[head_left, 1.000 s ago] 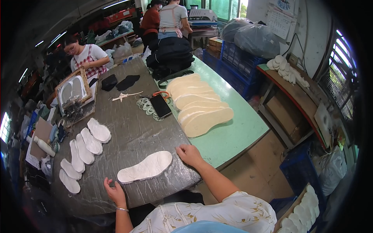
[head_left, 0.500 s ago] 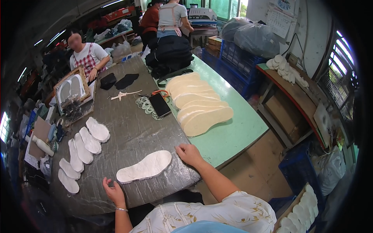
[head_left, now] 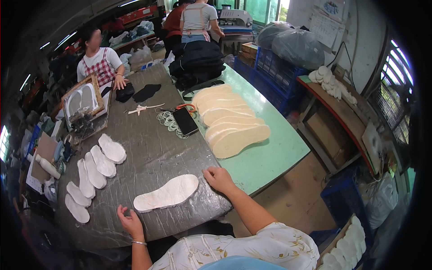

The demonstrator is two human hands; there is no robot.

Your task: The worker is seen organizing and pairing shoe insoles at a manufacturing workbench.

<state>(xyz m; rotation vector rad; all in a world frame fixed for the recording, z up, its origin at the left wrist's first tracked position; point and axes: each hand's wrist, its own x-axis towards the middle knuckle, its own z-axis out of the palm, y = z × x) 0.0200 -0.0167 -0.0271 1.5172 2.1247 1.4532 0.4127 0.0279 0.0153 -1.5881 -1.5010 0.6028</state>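
Observation:
A single white fluffy insole lies flat on the dark grey table in front of me, toe end to the upper right. Just below its heel end, my left hand rests at the table's near side, palm partly up, fingers loosely apart and holding nothing. Beyond the toe end, my right hand lies on the table's right edge with its fingers curled in; nothing shows in them. Neither hand touches the insole. To the left, several more white insoles lie in an overlapping slanted row.
Cream insoles overlap on the green table at right. A black phone, orange-handled scissors and looped cord lie mid-table. A wooden-framed screen stands left, by a co-worker. Black fabric is piled behind.
The co-worker at the far left has turned and put a hand out by the black pieces on the table. My view has shifted slightly; both my hands and the insoles stay in place.

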